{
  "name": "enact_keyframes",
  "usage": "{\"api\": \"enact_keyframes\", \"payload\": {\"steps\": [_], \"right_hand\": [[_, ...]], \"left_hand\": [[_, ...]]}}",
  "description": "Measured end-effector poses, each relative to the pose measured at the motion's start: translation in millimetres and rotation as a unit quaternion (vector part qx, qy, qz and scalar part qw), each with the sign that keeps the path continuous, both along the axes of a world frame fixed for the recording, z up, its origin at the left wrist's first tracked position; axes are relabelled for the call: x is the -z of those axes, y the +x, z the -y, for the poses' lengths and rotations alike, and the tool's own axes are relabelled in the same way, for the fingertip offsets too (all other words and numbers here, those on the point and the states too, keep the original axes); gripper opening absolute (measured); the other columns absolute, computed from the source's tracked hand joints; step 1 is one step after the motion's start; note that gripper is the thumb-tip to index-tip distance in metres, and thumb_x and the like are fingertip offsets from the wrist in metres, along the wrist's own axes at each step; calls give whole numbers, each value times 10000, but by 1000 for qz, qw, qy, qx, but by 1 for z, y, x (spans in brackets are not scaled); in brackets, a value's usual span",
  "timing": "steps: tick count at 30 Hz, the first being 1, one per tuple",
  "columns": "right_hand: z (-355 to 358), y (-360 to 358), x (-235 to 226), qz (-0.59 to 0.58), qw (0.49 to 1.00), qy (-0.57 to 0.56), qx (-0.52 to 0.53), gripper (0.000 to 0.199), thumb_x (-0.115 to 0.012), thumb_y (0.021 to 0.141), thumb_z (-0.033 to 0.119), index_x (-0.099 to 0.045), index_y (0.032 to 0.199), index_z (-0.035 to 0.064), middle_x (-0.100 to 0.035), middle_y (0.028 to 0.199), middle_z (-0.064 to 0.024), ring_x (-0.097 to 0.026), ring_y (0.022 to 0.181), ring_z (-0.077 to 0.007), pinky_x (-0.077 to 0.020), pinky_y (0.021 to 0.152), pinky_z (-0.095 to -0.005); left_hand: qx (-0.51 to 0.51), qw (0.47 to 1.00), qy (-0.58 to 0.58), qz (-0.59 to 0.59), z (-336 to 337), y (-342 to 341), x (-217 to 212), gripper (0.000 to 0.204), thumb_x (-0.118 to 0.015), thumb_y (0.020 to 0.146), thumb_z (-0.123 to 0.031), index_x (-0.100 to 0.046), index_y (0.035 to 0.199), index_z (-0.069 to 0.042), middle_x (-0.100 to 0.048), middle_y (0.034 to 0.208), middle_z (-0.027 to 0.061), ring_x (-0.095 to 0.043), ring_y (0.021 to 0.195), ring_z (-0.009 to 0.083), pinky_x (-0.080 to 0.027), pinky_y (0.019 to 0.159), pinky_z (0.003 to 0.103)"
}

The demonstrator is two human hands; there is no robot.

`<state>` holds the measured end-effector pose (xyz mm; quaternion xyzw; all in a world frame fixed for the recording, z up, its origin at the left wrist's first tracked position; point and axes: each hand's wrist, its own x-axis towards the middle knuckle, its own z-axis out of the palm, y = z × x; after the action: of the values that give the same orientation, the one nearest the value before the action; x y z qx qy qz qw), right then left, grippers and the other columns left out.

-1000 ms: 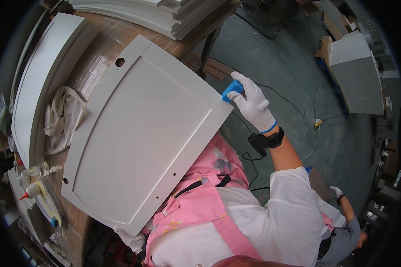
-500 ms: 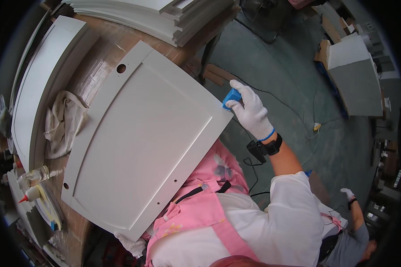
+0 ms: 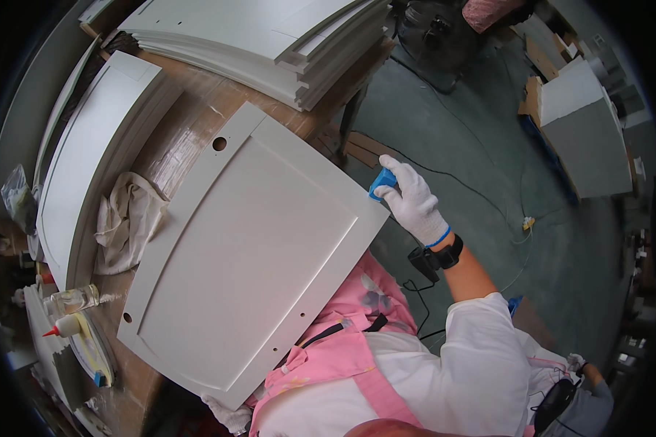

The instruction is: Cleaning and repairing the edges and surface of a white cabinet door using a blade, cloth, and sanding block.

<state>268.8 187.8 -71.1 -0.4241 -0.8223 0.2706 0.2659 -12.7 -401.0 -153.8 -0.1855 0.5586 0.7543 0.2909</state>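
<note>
A white panel with one curved edge and a recessed centre lies partly over the workbench and reaches to my waist. In my right hand, which wears a white knit glove, is a small blue block. Thumb and fingers pinch the block against the panel's right edge, near its corner. My left hand, gloved too, is closed at the panel's lower corner, and its fingers are partly hidden there. Round holes pierce the panel along its curved side, with smaller ones near me.
Stacked white panels rest at the bench's far end, and curved ones along its left. A crumpled cloth, a clear bottle and a red-tipped glue bottle lie nearby. Cables cross the floor. Another person is at lower right.
My view has shifted, so the bench and panel appear lower and farther right. The blue block stays pinched at the panel's edge. The other person's gloved hand has lowered.
</note>
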Motion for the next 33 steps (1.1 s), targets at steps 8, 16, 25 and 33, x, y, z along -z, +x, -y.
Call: {"api": "enact_keyframes", "payload": {"steps": [8,16,25,33], "right_hand": [[-3,-3,8,-4,1000,19,13,526,-703,828,142,-493,1300,44,-603,1056,-210,-600,972,-393,-498,837,-446],[15,45,36,-105,985,-33,132,493,-681,875,135,-480,1305,6,-576,1262,-183,-612,1089,-324,-501,929,-383],[47,63,79,-149,980,-11,130,493,-680,888,104,-439,1299,-23,-607,1152,-162,-621,1051,-243,-509,914,-359],[47,61,68,-123,985,72,94,465,-671,898,130,-449,1277,-24,-632,1115,-159,-631,1006,-252,-489,932,-359]], "left_hand": [[25,999,19,-40,-21,3,-4,729,-533,942,-553,-365,1456,-63,-465,1431,117,-476,1274,288,-417,1054,441],[26,999,-23,-24,-19,-1,-17,723,-537,947,-540,-363,1454,-55,-467,1428,123,-484,1269,289,-428,1048,439],[31,999,-33,-22,-19,-1,-20,728,-526,947,-551,-358,1459,-62,-462,1434,120,-476,1276,289,-416,1056,441],[29,999,-27,-33,-19,-1,-23,733,-515,947,-562,-354,1465,-69,-457,1440,117,-469,1283,289,-406,1063,442]]}}
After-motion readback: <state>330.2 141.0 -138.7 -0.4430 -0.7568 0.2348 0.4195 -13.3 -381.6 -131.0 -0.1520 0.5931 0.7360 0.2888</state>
